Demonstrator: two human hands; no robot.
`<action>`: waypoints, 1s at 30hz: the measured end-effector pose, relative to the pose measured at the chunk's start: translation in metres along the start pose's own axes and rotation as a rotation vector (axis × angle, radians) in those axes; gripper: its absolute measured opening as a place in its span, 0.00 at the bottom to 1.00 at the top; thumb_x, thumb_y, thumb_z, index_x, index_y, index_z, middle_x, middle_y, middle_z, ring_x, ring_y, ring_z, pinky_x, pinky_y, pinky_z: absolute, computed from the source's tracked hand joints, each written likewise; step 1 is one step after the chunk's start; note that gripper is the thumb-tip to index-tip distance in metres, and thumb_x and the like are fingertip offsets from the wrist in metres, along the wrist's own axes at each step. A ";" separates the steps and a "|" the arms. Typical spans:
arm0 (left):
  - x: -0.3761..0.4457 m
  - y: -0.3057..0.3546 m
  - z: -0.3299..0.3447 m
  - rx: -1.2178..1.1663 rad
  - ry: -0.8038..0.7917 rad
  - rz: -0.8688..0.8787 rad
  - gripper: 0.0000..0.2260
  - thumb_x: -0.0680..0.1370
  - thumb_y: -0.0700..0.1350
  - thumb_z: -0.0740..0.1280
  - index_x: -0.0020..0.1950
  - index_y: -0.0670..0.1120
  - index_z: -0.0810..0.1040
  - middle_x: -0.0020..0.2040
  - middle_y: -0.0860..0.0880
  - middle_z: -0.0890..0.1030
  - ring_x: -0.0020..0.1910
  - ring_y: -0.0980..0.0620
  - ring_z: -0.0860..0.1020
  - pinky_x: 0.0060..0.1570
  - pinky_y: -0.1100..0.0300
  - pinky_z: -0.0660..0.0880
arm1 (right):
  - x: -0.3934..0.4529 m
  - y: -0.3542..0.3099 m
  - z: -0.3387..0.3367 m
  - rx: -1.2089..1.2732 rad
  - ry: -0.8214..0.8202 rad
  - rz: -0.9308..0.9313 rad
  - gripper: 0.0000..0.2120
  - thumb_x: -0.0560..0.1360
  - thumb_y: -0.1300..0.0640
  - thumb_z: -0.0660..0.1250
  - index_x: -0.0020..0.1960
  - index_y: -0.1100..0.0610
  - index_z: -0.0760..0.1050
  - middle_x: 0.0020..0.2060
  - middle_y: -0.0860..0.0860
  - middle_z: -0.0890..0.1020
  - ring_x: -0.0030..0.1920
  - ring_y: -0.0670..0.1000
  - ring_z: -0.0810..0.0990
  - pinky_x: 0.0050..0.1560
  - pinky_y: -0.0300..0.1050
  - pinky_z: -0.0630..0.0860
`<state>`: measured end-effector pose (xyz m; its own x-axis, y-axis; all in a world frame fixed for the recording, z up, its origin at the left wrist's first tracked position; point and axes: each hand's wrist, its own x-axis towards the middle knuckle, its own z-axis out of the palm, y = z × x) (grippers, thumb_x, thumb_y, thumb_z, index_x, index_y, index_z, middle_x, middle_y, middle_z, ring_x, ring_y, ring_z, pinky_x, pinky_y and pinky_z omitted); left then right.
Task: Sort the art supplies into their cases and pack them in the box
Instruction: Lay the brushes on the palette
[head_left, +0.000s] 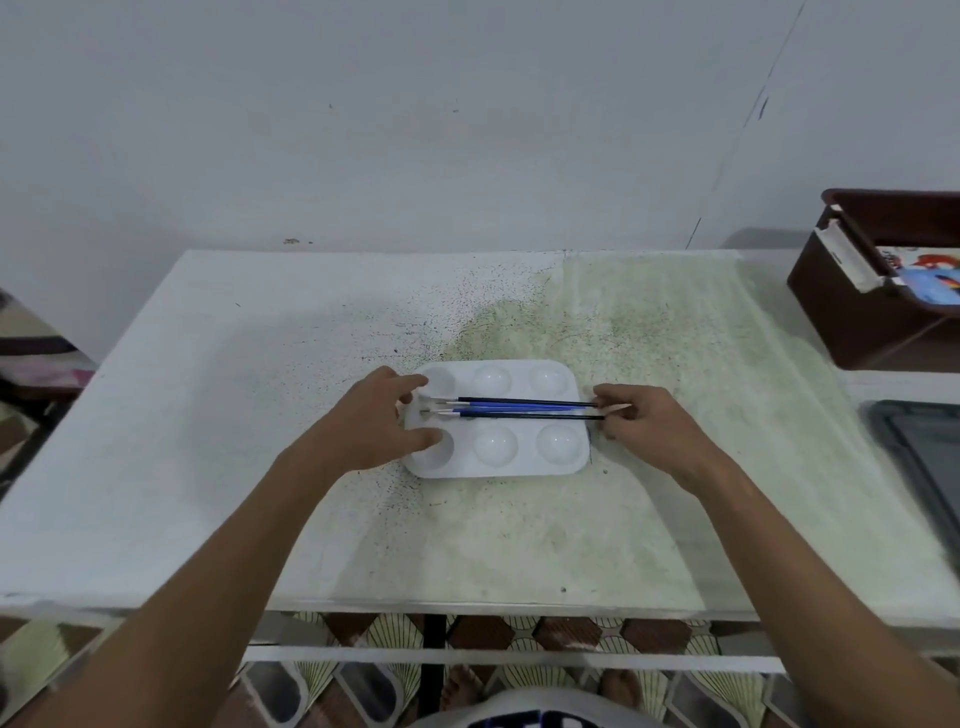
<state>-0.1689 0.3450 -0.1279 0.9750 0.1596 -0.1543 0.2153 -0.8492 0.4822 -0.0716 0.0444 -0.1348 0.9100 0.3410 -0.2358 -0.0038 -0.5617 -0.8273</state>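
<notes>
A white six-well palette (498, 470) is lying flat on the stained white worktop (208, 415), between the two hands. Two paintbrushes (519, 408) with blue-and-black handles are lying side by side along the palette's central channel, bristle ends pointing toward the left hand and handle ends toward the right hand.

The left hand (379, 423) is being rested against the palette's near end, fingers spread apart: the thumb is being pressed at the lower corner well, and the upper fingers are being held at the upper corner well, just beside the brush tips. No object is being enclosed by this hand.

The right hand (644, 421) is being held at the opposite end of the palette, its fingertips (605, 410) pinched together at the brush handle ends. A thin pale stick is also showing at these fingertips; whether it is a third handle cannot be told.

A dark brown box (852, 322) is standing well beyond the right hand, on the outer side, with printed items showing inside. A dark-framed flat object (919, 467) is lying nearer, also outward of the right hand.
</notes>
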 end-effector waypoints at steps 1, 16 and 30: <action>0.002 0.002 0.000 0.002 -0.025 0.020 0.33 0.70 0.58 0.73 0.72 0.51 0.68 0.55 0.52 0.71 0.47 0.55 0.73 0.47 0.62 0.68 | -0.002 -0.003 0.000 -0.002 -0.015 -0.019 0.18 0.75 0.63 0.66 0.63 0.54 0.77 0.51 0.48 0.83 0.49 0.43 0.79 0.52 0.36 0.72; 0.008 -0.011 0.001 -0.049 0.059 0.033 0.12 0.73 0.56 0.71 0.55 0.56 0.82 0.48 0.51 0.73 0.44 0.55 0.74 0.39 0.66 0.66 | 0.015 -0.003 0.005 -0.099 -0.050 -0.108 0.13 0.73 0.59 0.73 0.57 0.53 0.81 0.44 0.49 0.83 0.39 0.44 0.79 0.43 0.32 0.72; 0.000 -0.016 -0.002 -0.273 -0.001 -0.046 0.10 0.72 0.51 0.74 0.53 0.56 0.83 0.33 0.54 0.79 0.29 0.59 0.73 0.37 0.62 0.73 | 0.016 -0.002 0.003 -0.001 -0.146 -0.070 0.14 0.72 0.61 0.73 0.57 0.54 0.81 0.41 0.49 0.82 0.40 0.47 0.81 0.53 0.47 0.80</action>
<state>-0.1727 0.3595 -0.1339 0.9640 0.1940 -0.1817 0.2656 -0.6737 0.6896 -0.0585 0.0528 -0.1388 0.8380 0.4853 -0.2495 0.0576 -0.5333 -0.8439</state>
